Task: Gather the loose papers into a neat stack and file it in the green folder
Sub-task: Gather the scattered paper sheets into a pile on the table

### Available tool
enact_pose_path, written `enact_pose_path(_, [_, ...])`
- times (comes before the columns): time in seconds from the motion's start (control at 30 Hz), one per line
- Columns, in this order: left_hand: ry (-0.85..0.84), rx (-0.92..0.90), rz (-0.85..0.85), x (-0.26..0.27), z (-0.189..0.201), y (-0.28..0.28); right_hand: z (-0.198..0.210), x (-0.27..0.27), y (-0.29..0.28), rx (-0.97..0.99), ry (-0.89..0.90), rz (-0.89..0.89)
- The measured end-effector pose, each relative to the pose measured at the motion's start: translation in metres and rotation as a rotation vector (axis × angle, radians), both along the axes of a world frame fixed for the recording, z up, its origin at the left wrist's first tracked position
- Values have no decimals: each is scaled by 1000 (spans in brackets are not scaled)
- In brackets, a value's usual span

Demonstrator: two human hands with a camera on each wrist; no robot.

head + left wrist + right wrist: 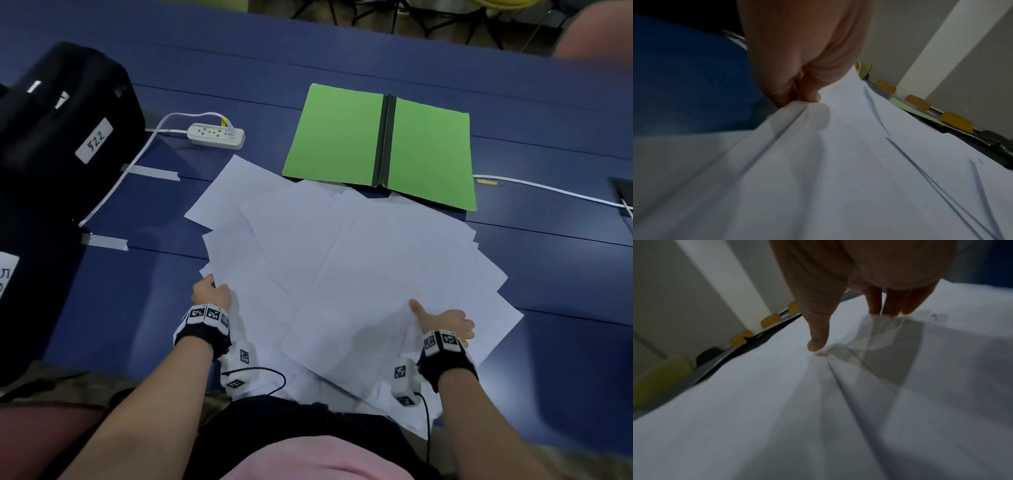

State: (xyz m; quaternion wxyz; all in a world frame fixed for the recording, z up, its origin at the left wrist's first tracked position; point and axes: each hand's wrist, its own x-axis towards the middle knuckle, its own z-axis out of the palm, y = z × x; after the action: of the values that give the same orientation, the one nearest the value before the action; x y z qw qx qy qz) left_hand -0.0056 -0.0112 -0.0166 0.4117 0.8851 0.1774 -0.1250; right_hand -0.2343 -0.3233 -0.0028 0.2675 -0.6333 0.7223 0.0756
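Note:
Several loose white papers (342, 267) lie fanned out and overlapping on the blue table, reaching over its near edge. The green folder (342, 137) lies open and flat behind them, black spine in the middle, its front edge touching the pile. My left hand (209, 291) grips the pile's left edge; in the left wrist view its curled fingers (795, 94) pinch the papers (838, 162) at a raised fold. My right hand (442, 320) holds the pile's right side. Its thumb (818, 337) presses on top of the papers (756, 402) while the other fingers (885, 305) slip under a sheet.
A black bag (68, 113) with a white label stands at the left. A white power strip (216, 135) and its cable lie between the bag and the folder. Another white cable (548, 188) runs off to the right. Grey tape strips (154, 173) stick to the table (565, 267).

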Motion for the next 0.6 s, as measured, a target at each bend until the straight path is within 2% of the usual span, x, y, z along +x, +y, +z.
enact_pose_path(0.07, [30,23,-23,4,-1,-1,1,7,-7,107,-121,57])
enact_pose_path(0.13, [87,32,-48,9,-3,0,2,13,-12,111,-285,119])
enact_pose_path(0.2, [127,5,-61,13,-4,3,4,16,-12,91,-366,203])
enact_pose_path(0.37, [236,-102,-79,20,-1,5,0,31,-5,209,-380,451])
enact_pose_path(0.53, [287,-174,-77,23,6,-3,6,54,9,292,-437,451])
enact_pose_path(0.6, [292,-173,-92,23,7,-5,0,62,16,383,-374,528])
